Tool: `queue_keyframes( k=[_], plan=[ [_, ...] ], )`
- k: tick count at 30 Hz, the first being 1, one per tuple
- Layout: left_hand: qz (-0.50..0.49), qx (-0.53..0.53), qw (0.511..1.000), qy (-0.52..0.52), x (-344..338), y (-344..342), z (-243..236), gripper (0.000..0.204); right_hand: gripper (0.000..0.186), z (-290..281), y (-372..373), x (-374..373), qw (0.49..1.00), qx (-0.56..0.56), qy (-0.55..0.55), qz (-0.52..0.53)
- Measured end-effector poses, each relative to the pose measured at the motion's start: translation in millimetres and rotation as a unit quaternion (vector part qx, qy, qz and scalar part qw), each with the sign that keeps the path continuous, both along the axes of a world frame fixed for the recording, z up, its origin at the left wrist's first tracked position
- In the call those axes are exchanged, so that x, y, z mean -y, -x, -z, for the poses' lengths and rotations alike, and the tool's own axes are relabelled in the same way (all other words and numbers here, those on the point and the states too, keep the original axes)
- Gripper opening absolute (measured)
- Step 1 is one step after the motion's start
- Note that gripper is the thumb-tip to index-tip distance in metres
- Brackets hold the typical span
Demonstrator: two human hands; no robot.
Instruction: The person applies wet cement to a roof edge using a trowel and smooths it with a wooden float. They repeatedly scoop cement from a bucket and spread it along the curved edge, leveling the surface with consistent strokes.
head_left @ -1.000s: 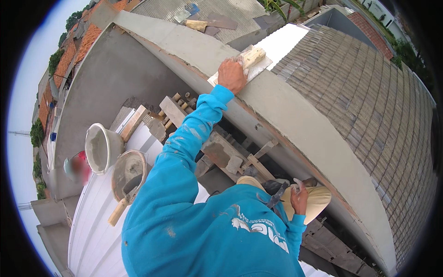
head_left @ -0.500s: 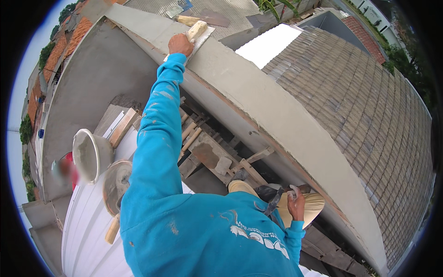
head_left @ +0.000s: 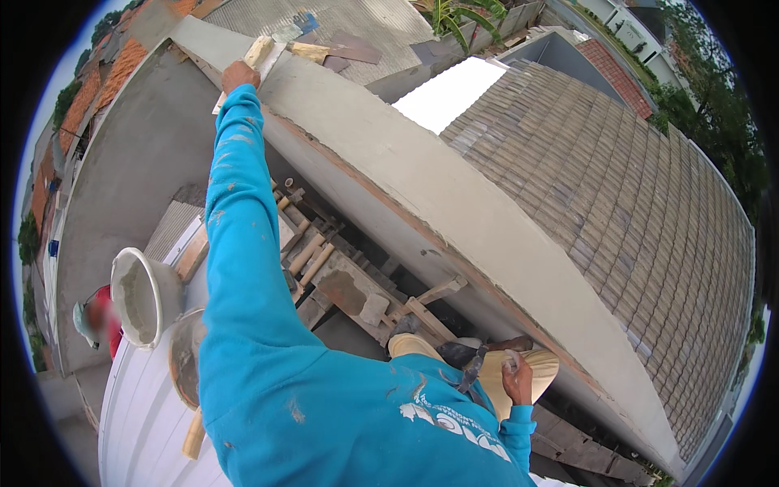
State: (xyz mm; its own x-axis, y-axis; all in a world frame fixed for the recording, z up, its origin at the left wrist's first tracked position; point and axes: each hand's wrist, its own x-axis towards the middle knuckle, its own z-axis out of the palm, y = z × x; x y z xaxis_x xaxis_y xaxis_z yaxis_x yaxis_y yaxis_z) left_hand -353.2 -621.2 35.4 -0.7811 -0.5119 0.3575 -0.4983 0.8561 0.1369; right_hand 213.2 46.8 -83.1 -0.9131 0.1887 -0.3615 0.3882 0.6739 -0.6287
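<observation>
My left hand (head_left: pixel 240 76) is stretched far forward, closed round the wooden handle of a plastering float (head_left: pixel 260 52). The float's flat blade lies on the top of a grey rendered wall (head_left: pixel 389 150), toward its far end. My right hand (head_left: pixel 517 380) is near my bent knee, beside the wall, with its fingers curled. Something pale and greyish shows at those fingertips, too small to make out.
A pale bucket (head_left: pixel 146 296) and a mortar-smeared round pan (head_left: pixel 185 357) stand on white roofing sheets (head_left: pixel 150 406) at left. Beyond them is another person (head_left: pixel 101 321). Wooden scaffolding (head_left: pixel 349 292) lies below the wall. A tiled roof (head_left: pixel 617 235) spreads at right.
My left hand and the float have moved farther along the wall top, toward its far left end. The whole view has shifted slightly; my right hand stays by the knee.
</observation>
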Motion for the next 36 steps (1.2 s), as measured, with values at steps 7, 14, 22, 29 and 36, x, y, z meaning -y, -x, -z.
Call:
queue_keyframes(
  k=[7, 14, 22, 29, 36],
  plan=[
    [0.069, 0.048, 0.993, -0.088, 5.3, 26.7, 34.7, 0.043, 0.034, -3.2, 14.9, 8.7, 0.999, -0.038, 0.026, -0.02],
    [0.1, 0.116, 0.985, -0.077, -14.3, 34.4, 39.6, 0.052, 0.033, -8.5, 13.1, -3.0, 1.0, -0.016, -0.008, -0.022],
    [0.164, 0.121, 0.977, -0.068, -80.6, -16.6, 36.3, 0.053, 0.032, 10.0, 26.0, 4.8, 0.998, -0.016, 0.022, -0.052],
    [0.22, 0.076, 0.97, -0.075, -165.0, -86.5, 40.6, 0.049, 0.031, 5.2, 31.9, 15.4, 0.998, -0.013, 0.061, -0.022],
    [0.266, 0.097, 0.957, -0.067, -262.5, -153.9, 34.7, 0.055, 0.031, 26.3, 2.7, -1.0, 0.997, -0.059, 0.053, -0.011]
  ],
)
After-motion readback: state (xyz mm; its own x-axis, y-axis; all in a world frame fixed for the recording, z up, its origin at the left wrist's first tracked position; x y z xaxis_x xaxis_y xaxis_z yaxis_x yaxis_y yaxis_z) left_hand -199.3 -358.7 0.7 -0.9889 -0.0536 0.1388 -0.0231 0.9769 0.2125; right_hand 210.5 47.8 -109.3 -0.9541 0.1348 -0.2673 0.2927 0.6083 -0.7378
